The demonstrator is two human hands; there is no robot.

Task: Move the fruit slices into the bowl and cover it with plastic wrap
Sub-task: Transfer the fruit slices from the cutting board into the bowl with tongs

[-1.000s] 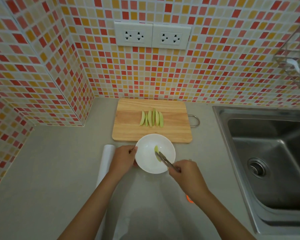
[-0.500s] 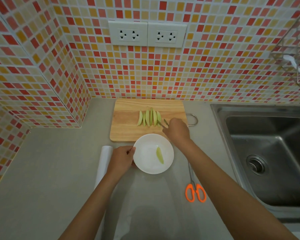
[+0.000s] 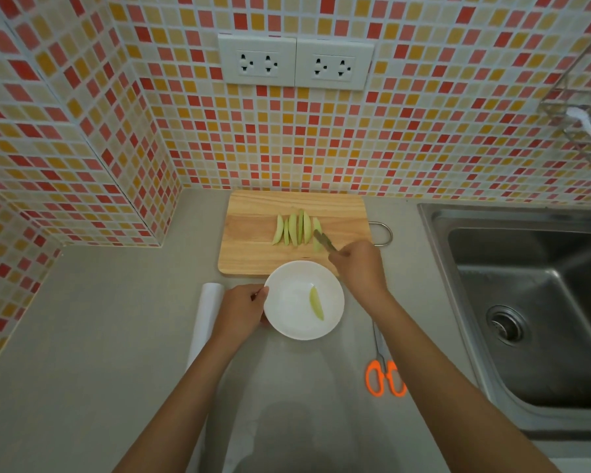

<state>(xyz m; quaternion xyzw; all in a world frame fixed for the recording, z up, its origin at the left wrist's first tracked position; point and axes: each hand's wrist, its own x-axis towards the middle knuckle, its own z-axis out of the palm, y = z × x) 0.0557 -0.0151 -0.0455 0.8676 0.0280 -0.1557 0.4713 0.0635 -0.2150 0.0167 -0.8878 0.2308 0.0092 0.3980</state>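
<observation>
Right hand [image 3: 357, 268] grips tongs [image 3: 324, 241], tips at the rightmost of the fruit slices [image 3: 296, 230] on the cutting board [image 3: 253, 233]. Left hand [image 3: 241, 310] holds the bowl [image 3: 287, 322] rim; one slice [image 3: 316, 303] lies inside.

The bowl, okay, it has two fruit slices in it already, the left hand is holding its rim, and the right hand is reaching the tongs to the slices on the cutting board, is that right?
Not quite: the head view shows only one fruit slice in the bowl, not two. The rest holds: the left hand holds the rim, and the right hand reaches the tongs to the slices on the cutting board.
</observation>
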